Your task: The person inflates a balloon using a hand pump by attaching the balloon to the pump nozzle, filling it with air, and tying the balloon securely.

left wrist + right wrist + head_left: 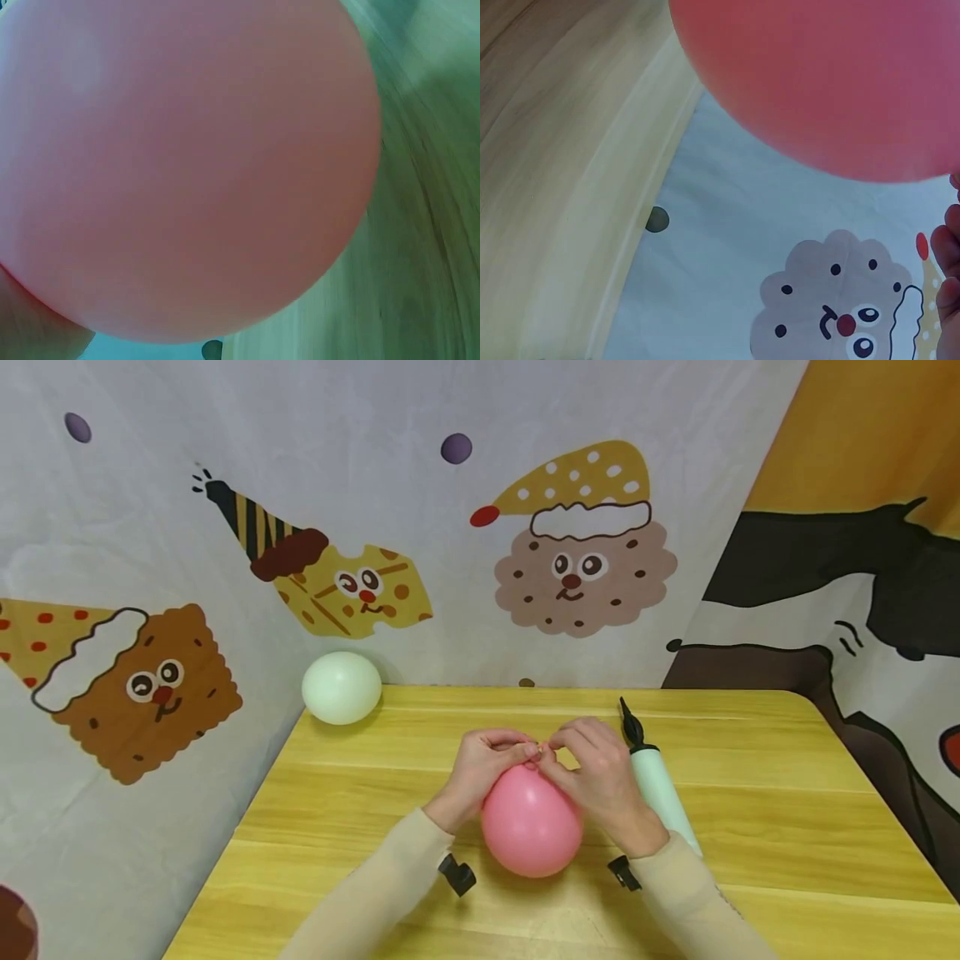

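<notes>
A round, inflated pink balloon (532, 827) is held between both hands over the table, its neck at the top. My left hand (480, 772) pinches the neck from the left with thumb and fingers. From the other side, my right hand (603, 772) pinches the neck's end between thumb and fingertips. The fingers cover most of the neck, so whether it is knotted cannot be told. In the left wrist view the balloon (195, 165) fills most of the picture. A few fingertips (949, 240) of the right hand show at the right wrist view's edge.
A mint-green hand pump (663, 793) with a black nozzle lies on the wooden table (780, 810), right of the right hand. A pale green balloon (342, 687) rests at the table's back left corner. Behind hangs a cloth (465, 610) printed with cartoon biscuits and cheese.
</notes>
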Motion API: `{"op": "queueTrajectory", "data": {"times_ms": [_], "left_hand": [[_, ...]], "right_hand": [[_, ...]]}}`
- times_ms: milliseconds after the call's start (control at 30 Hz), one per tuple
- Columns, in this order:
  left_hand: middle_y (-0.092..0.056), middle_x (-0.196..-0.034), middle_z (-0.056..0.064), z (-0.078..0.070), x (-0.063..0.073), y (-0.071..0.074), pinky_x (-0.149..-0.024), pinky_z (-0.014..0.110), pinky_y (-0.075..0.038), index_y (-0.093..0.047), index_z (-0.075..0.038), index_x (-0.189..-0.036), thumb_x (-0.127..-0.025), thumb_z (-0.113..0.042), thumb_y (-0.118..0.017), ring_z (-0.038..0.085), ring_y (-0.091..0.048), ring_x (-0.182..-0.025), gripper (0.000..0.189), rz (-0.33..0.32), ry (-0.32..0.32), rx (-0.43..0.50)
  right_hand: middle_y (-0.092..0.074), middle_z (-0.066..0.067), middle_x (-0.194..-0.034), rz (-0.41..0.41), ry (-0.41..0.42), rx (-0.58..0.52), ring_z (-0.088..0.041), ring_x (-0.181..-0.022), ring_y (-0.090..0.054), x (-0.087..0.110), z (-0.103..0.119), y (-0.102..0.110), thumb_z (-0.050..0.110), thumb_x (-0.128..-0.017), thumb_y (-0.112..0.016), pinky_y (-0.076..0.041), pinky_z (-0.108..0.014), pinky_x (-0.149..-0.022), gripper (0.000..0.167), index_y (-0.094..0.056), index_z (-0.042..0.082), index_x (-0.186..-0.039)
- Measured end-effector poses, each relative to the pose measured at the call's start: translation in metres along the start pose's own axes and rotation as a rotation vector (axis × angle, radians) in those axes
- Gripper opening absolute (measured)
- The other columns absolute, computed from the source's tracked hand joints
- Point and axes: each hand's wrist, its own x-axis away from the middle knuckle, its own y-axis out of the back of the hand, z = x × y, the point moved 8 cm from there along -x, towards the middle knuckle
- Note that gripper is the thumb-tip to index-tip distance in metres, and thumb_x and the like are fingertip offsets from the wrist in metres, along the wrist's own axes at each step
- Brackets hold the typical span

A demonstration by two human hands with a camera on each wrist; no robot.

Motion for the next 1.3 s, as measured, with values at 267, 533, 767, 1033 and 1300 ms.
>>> {"op": "queueTrajectory", "data": {"times_ms": [267, 533, 767, 1033, 1300], "left_hand": [[-0.078, -0.093, 0.008, 0.006, -0.003, 0.001, -0.086, 0.038, -0.061, -0.073, 0.005, -0.118, -0.098, -0.013, -0.073, 0.013, -0.075, -0.082, 0.027, 0.116, 0.042, 0.013], [-0.077, -0.087, 0.008, 0.014, -0.004, 0.002, -0.08, 0.037, -0.062, -0.066, -0.002, -0.104, -0.098, -0.008, -0.071, 0.013, -0.075, -0.078, 0.01, 0.133, 0.124, 0.085], [-0.076, -0.086, 0.006, 0.013, -0.002, 0.001, -0.082, 0.035, -0.061, -0.076, 0.002, -0.111, -0.099, -0.015, -0.072, 0.012, -0.071, -0.076, 0.021, 0.247, 0.134, -0.04], [-0.071, -0.107, 0.006, 0.013, 0.002, -0.004, -0.094, 0.04, -0.057, -0.07, 0.002, -0.116, -0.1, -0.009, -0.069, 0.017, -0.068, -0.098, 0.019, 0.512, 0.165, -0.091], [-0.062, -0.112, 0.004, 0.008, 0.004, -0.009, -0.098, 0.035, -0.051, -0.06, -0.01, -0.102, -0.098, -0.004, -0.068, 0.017, -0.057, -0.109, 0.011, 0.568, 0.099, -0.078]], "right_hand": [[-0.067, -0.001, -0.083, 0.038, -0.026, -0.027, -0.02, -0.08, -0.064, -0.001, -0.003, -0.002, 0.002, -0.077, -0.079, -0.057, -0.04, -0.071, 0.014, -0.068, 0.009, -0.08], [-0.067, 0.001, -0.083, 0.058, -0.014, -0.019, -0.018, -0.08, -0.064, 0.0, -0.001, -0.003, 0.001, -0.075, -0.081, -0.058, -0.04, -0.071, 0.017, -0.069, 0.011, -0.08], [-0.068, 0.002, -0.082, 0.107, -0.047, -0.049, -0.017, -0.079, -0.065, 0.001, -0.004, -0.007, 0.002, -0.075, -0.084, -0.058, -0.037, -0.07, 0.018, -0.069, 0.012, -0.08], [-0.069, 0.006, -0.084, 0.192, -0.102, -0.099, -0.016, -0.079, -0.066, 0.002, -0.008, -0.013, 0.006, -0.079, -0.084, -0.058, -0.036, -0.068, 0.014, -0.072, 0.014, -0.081], [-0.069, 0.002, -0.084, 0.177, -0.054, -0.042, -0.018, -0.079, -0.065, 0.001, -0.008, -0.013, 0.008, -0.078, -0.088, -0.058, -0.038, -0.07, 0.017, -0.072, 0.012, -0.083]]}}
